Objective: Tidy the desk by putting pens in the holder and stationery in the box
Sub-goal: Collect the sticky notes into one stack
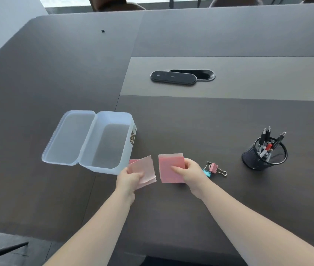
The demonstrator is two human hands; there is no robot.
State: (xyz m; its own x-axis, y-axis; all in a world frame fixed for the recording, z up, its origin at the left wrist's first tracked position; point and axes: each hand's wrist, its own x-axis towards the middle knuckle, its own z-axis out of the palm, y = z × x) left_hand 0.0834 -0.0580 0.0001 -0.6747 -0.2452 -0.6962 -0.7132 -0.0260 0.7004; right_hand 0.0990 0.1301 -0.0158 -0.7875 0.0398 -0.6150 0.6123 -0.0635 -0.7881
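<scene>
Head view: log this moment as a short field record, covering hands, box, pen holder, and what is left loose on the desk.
left hand: holds a paler pink stack of sticky notes, beside the box's near right corner
right hand: holds a darker pink stack of sticky notes
plastic box: translucent, lid swung open to the left, nothing visible inside
pen holder: black mesh cup, several pens standing in it
loose on desk: two binder clips, one pink, one blue, just right of the right hand
loose pens: none visible
</scene>
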